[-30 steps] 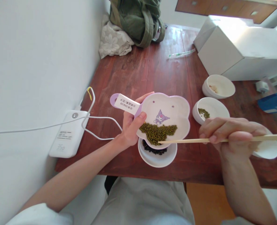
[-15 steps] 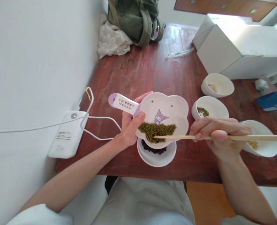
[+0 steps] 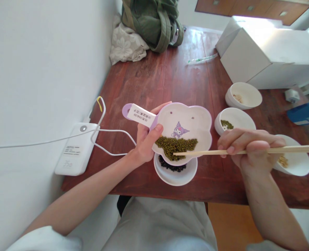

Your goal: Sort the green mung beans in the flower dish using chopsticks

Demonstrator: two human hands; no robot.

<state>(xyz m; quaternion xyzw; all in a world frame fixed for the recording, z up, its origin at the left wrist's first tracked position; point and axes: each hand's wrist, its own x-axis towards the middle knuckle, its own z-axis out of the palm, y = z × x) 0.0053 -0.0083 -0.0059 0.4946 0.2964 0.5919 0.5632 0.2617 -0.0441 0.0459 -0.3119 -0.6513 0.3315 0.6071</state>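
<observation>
My left hand [image 3: 147, 141] grips a flower-shaped white bowl [image 3: 198, 122] with a purple rim and a labelled handle, thumb over its edge. The bowl is tilted toward me, and green mung beans [image 3: 176, 146] are heaped along its near side. In my right hand [image 3: 251, 150] are wooden chopsticks [image 3: 204, 152], held nearly level, their tips among the mung beans. Partly hidden under the tilted bowl, a round white bowl [image 3: 175, 179] on the table holds black beans [image 3: 170, 164].
To the right stand white bowls: one with pale bits [image 3: 254, 97], one with mung beans [image 3: 243, 120], one with yellowish pieces [image 3: 298, 162] behind my right hand. A white box [image 3: 251, 52], green bag [image 3: 146, 24] and power bank [image 3: 76, 153] with cable lie around the wooden table [image 3: 144, 80].
My right hand has shifted slightly to the right, and the chopsticks have moved a little with it. Their tips stay among the mung beans. My left hand and the bowl hardly differ.
</observation>
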